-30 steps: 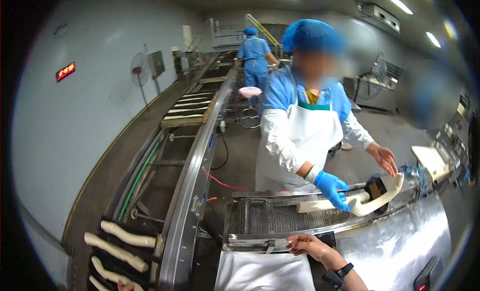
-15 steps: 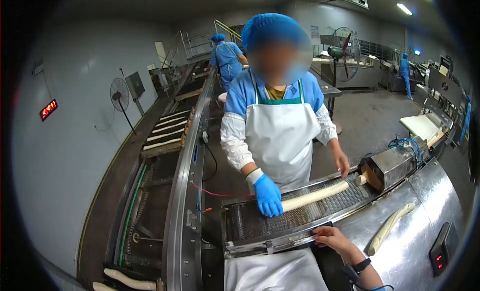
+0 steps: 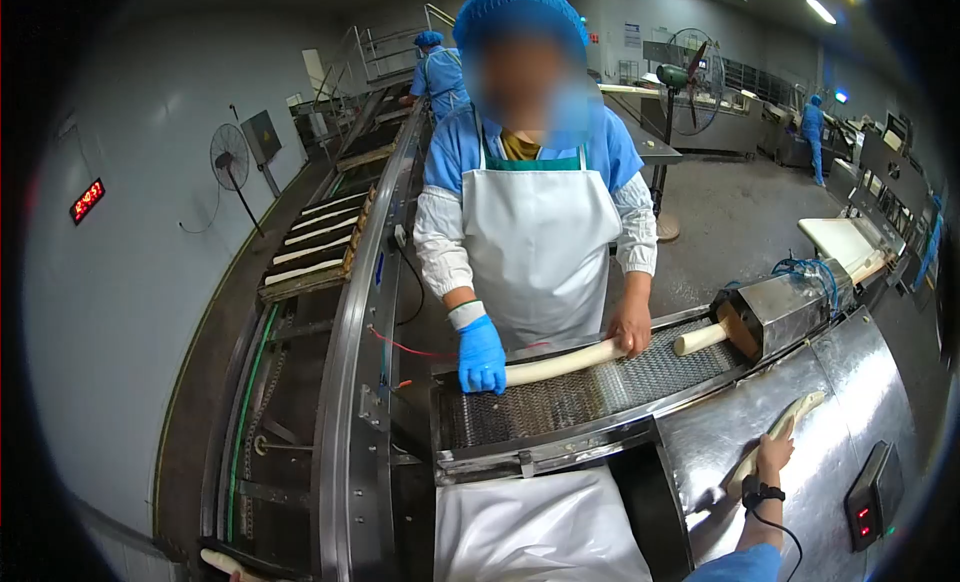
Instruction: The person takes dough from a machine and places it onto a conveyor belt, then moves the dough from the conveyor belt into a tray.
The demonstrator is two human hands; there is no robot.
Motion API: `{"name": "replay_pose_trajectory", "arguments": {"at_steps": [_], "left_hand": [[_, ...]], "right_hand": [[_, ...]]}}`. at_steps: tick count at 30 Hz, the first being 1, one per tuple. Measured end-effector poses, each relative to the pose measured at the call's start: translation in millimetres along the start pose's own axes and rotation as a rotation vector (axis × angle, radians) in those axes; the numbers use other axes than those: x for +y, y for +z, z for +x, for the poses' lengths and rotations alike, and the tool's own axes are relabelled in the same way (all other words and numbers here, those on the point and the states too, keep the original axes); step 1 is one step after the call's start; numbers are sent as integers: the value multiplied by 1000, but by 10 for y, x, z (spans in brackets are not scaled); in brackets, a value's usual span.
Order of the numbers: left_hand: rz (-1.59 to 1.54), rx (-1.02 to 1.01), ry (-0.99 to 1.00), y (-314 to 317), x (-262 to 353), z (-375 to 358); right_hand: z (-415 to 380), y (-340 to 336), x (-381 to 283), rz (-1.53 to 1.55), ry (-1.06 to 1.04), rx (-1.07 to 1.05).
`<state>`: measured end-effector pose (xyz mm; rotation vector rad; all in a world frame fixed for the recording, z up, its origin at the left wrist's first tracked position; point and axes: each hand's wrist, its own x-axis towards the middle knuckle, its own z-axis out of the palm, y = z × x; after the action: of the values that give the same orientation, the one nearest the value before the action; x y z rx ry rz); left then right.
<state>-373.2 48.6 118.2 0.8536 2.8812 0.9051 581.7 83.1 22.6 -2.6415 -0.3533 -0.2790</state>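
Observation:
My right hand (image 3: pixel 772 454) grips a long twisted dough strip (image 3: pixel 800 410) around its middle on the steel table at the right. A black band circles that wrist. At the bottom left edge, a small part of my left hand (image 3: pixel 236 576) shows beside the end of another dough strip (image 3: pixel 220 561); most of its fingers are cut off by the frame. Across from me, a co-worker's gloved hand and bare hand hold a smooth dough strip (image 3: pixel 560 365) over the mesh conveyor (image 3: pixel 640 384). A shorter dough piece (image 3: pixel 700 339) emerges from the machine's outlet.
A digital scale (image 3: pixel 880 507) stands at the right on the steel table (image 3: pixel 830 462). White cloth (image 3: pixel 540 532) hangs in front of the conveyor. At the left, a long rail line (image 3: pixel 345 382) carries a tray (image 3: pixel 308 274) with several dough strips. Other people work farther back.
My right hand has left the conveyor's edge and taken hold of the dough strip on the steel table. Part of my left hand has appeared at bottom left. The co-worker's bare hand now grasps their strip.

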Motion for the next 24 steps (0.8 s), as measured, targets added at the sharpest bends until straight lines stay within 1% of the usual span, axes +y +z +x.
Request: {"name": "replay_pose_trajectory", "arguments": {"at_steps": [1, 2, 3, 4, 5, 6, 7, 8, 9, 11, 12, 13, 14, 15, 16, 18, 19, 21, 22, 23, 24], "left_hand": [[26, -33, 200, 150, -66, 131], [-73, 83, 187, 723, -411, 574], [-65, 24, 276, 704, 25, 435], [-18, 15, 400, 773, 434, 252], [-61, -39, 462, 802, 854, 71], [-84, -60, 552, 905, 1153, -86], [-161, -149, 634, 939, 1473, -285], [-107, -125, 780, 1173, 1549, -317], [-110, -207, 841, 1159, 1816, -520], [-182, -320, 961, 1232, 2108, -787], [-184, -323, 966, 1276, 2172, -876], [-214, -371, 1024, 1313, 2219, -947], [-242, -418, 1082, 1325, 2246, -1005], [-237, -415, 1090, 1296, 2247, -1048], [-197, -454, 1081, 1307, 2230, -1096], [-124, -499, 1055, 1349, 2233, -1118], [-121, -490, 1057, 1388, 2173, -1092], [-150, -505, 1043, 1472, 2060, -1006], [-149, -489, 1052, 1465, 2071, -943], [-105, -508, 1018, 1469, 2065, -888], [-60, -530, 982, 1471, 2032, -828]], "right_hand": [[70, 58, 116, 179, 43, -106], [205, 471, 381, 103, -37, 46], [153, 362, 322, 109, -29, 51], [50, 183, 204, 136, -96, -84], [-118, -27, 43, 159, -160, -221], [-233, -108, 11, 198, -232, -258], [-408, -327, -126, 177, -300, -328], [-526, -370, -140, 164, -394, -338], [-618, -396, -135, 147, -491, -348], [-816, -492, -178, 34, -824, -209], [-907, -526, -258, -7, -851, -229], [-997, -717, -398, -58, -945, -265], [-994, -753, -440, -84, -982, -292], [-995, -771, -456, -106, -1017, -320], [-964, -755, -462, -96, -1014, -310], [-806, -687, -542, -99, -844, -387], [-716, -628, -538, -89, -846, -387], [-446, -502, -526, -53, -618, -337], [-337, -551, -549, -35, -528, -348], [-179, -471, -467, -11, -432, -329], [-62, -413, -355, 0, -374, -256]]}}
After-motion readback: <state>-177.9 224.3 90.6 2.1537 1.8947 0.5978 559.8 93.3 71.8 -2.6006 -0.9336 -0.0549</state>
